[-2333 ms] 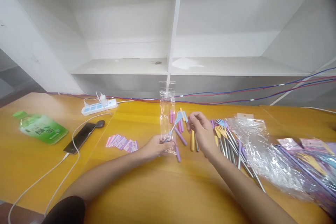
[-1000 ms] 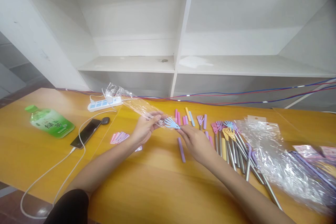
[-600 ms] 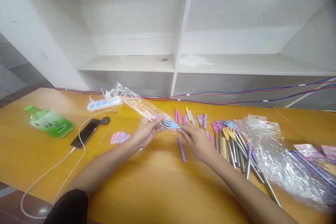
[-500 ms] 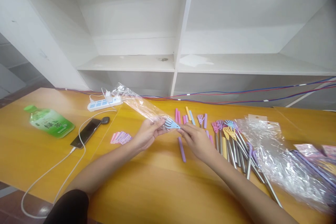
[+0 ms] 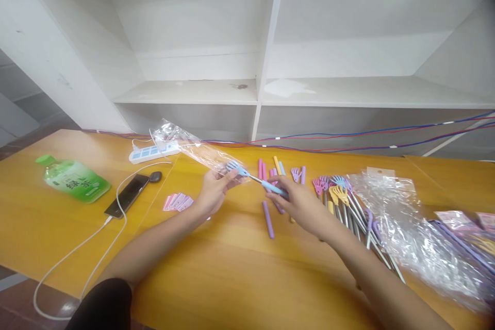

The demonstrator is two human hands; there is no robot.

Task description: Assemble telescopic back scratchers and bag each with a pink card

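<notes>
A blue back scratcher [image 5: 257, 178] with a claw head, metal rod and blue handle lies between my two hands. My left hand [image 5: 215, 192] pinches a clear plastic bag [image 5: 197, 149] at its lower right end, where the claw head sits in or against the film; which of the two, I cannot tell. My right hand [image 5: 297, 197] is closed round the blue handle. Right of it lies a pile of scratchers [image 5: 350, 211] with pink, yellow, blue and purple heads. Coloured handle tubes [image 5: 268, 219] and a small purple claw [image 5: 296, 174] lie around my right hand.
Clear bags [image 5: 410, 227] cover the right side. Small printed cards [image 5: 178, 202] lie left of my left hand. Further left are a phone [image 5: 127, 196], a white cable, a green bottle [image 5: 77, 179] and a power strip [image 5: 153, 152]. White shelving [image 5: 185, 94] stands behind.
My right hand has moved slightly right, and the scratcher's rod and blue handle now show. The claw head and bag have shifted left with my left hand.
</notes>
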